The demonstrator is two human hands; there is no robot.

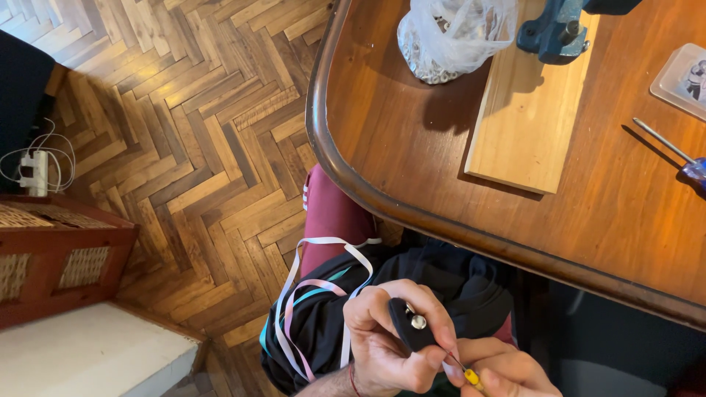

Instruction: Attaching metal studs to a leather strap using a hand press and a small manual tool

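My left hand (390, 338) pinches a small piece of black material (410, 327) that carries a round silver stud (418, 321), held over my lap below the table edge. My right hand (507, 371) sits just to its right at the frame's bottom and grips a thin tool with a yellow handle (472, 378), whose tip touches the black piece. Under both hands lies a dark garment (456, 283) with pastel ribbons (309, 294) looping off to the left.
A brown wooden table (412, 154) with a raised rounded rim fills the upper right. It holds a clear bag of metal parts (448, 37), a pale wooden board (529, 110), a blue vise (555, 29), a screwdriver (673, 151) and a small card (684, 77). Herringbone parquet and a red wicker cabinet (59, 254) lie left.
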